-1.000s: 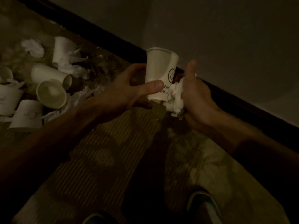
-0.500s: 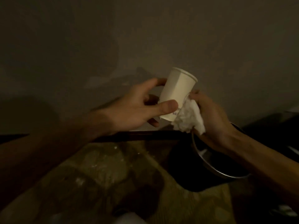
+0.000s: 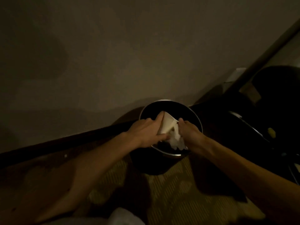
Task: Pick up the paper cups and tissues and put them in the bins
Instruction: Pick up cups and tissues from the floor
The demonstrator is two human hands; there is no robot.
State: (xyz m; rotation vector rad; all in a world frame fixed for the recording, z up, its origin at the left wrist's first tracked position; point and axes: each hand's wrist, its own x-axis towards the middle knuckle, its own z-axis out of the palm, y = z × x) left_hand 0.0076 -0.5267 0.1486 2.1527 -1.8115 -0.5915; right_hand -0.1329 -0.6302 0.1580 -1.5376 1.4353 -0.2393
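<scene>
Paper cup (image 3: 168,126) — white, plain, tilting — is hanging over the mouth of the round dark bin (image 3: 175,154), which is sitting against the wall at 12 o'clock. Left hand (image 3: 145,133) is gripping the cup, index finger lying along its far side, thumb pressing the near side. Right hand (image 3: 189,132), at 3 o'clock of the cup, is clutching a crumpled white tissue (image 3: 176,142) — its fingertips are curling out of sight. Bin interior is reading too dark to make out.

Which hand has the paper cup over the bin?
The left hand grips the paper cup; the right hand holds crumpled tissue instead, both above the round bin.
</scene>
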